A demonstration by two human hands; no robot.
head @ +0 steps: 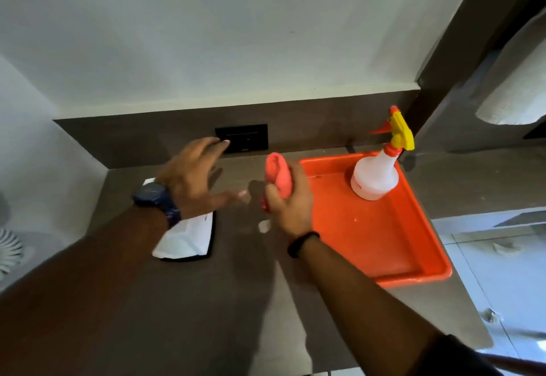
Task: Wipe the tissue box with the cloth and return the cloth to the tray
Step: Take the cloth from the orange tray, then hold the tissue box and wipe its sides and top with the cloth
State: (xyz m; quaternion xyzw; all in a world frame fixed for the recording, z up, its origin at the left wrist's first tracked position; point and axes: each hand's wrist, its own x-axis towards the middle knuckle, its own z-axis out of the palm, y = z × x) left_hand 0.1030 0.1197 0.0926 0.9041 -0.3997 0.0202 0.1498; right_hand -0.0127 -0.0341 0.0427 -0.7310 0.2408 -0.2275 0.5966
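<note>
Fingers (277, 198) of the right hand (288, 201) are curled tight round the bunched pink cloth (277, 173), which pokes up out of the fist, held just left of the orange tray (381, 236) and above the brown counter (236, 301). On the other side the left hand (192, 177) is spread wide and holds nothing — it hovers over the tissue box (189, 235), a flat white thing with a dark edge, partly hidden under the wrist and its watch (156, 198). By my reckoning the cloth is out of the tray and ready, but whether any wiping has been done I cannot tell from how things lie; the cloth is not touching the box now, and putting it back in the tray is plainly left to do. A spray bottle (375, 174) stands upright in the far corner of the tray, leaving most of the floor free for the cloth. Small white scraps (263, 226) lie on the counter between box and tray — nothing blocks the way across.
</note>
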